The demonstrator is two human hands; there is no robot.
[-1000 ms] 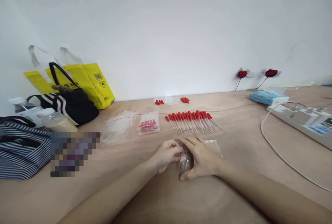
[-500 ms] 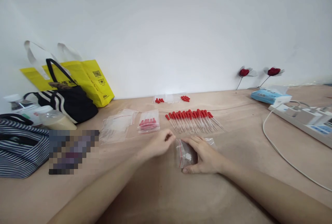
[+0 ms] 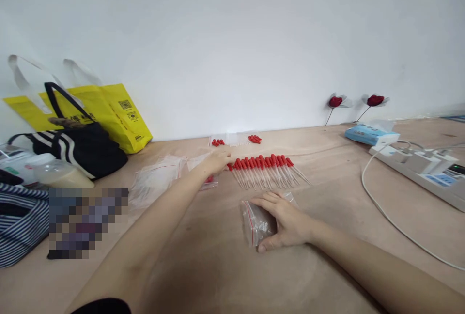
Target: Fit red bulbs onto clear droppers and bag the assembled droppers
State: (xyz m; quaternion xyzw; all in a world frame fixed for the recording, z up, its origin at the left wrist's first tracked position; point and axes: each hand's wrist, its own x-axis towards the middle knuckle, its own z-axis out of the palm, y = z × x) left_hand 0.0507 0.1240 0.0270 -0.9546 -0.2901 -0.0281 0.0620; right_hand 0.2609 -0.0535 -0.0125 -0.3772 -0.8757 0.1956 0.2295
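My left hand (image 3: 220, 160) reaches to the left end of a row of glass droppers with red bulbs (image 3: 267, 171); its fingertips are pinched at the leftmost red bulb. Under that wrist lies a clear bag with red bulbs (image 3: 209, 181), partly hidden by my arm. My right hand (image 3: 281, 217) rests with thumb and fingers spread around a clear zip bag (image 3: 258, 222) with a red line, pressing it on the table. Flat clear bags (image 3: 156, 178) lie further left.
Near the wall lies a bag with small red bulbs (image 3: 235, 139). Yellow and black bags (image 3: 121, 115), a bottle (image 3: 61, 173) and a striped bag (image 3: 22, 222) stand left. At right are a tissue pack (image 3: 370, 134), a power strip (image 3: 432, 176) and a white cable (image 3: 378, 202).
My left hand has moved forward from beside the zip bag to the left end of the dropper row. My right hand stays on the zip bag. The view has shifted slightly.
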